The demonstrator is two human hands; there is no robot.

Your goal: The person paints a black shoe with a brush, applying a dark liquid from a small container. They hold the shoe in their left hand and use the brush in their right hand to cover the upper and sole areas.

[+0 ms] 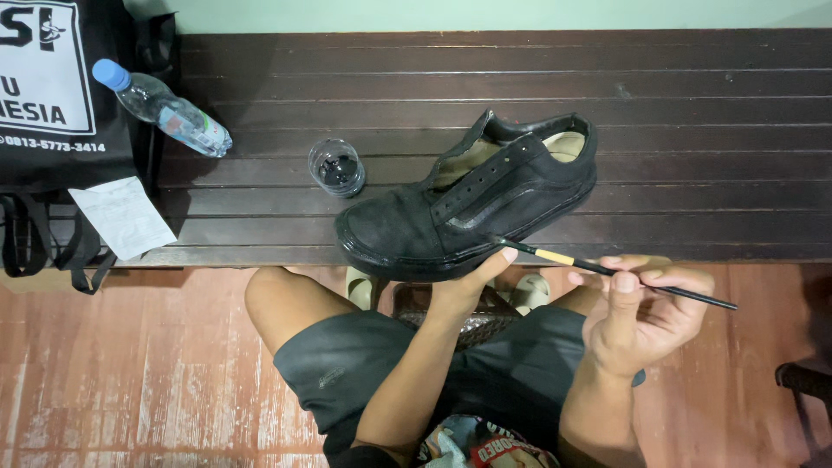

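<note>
A black low-top shoe (451,204) without laces is held up over the edge of a dark wooden bench (659,113), toe pointing left. My left hand (472,282) grips it from below at the sole, thumb on the side. My right hand (641,308) holds a thin black paintbrush (607,269) with a yellow band. Its tip touches the shoe's side near the sole.
A small clear cup (336,166) with black liquid stands on the bench left of the shoe. Further left lie a plastic water bottle (165,108) with a blue cap, a black bag (61,95) and a white paper (121,217). My knees are over a reddish plank floor (130,373).
</note>
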